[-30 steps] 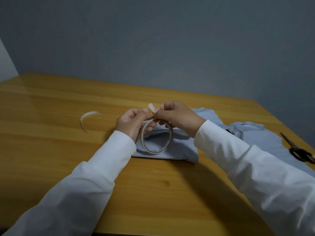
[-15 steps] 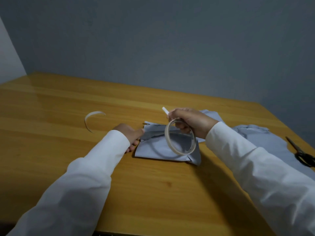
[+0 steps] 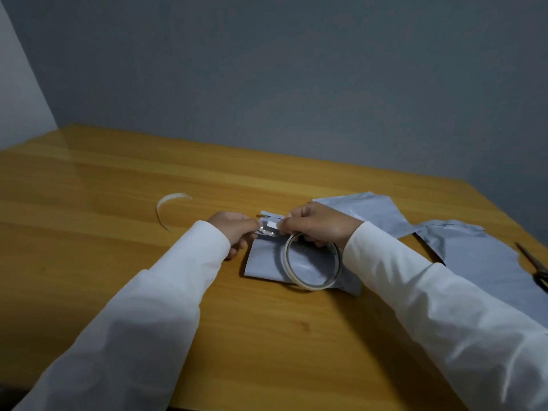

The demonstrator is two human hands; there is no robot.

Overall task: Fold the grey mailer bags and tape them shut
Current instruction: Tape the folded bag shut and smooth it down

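Two hands, left hand (image 3: 234,232) and right hand (image 3: 318,225), over folded mailer bag (image 3: 264,262)

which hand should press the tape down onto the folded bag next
Probably the left hand. It only pinches the free end of the tape strip above the folded bag, while the right hand is busy holding the tape roll.

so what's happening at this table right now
A person in white sleeves is taping a folded grey mailer bag on a wooden table. The left hand pinches the tape end at the bag's top edge while the right hand holds the tape roll. More grey bags, scissors and a loose tape strip lie nearby.
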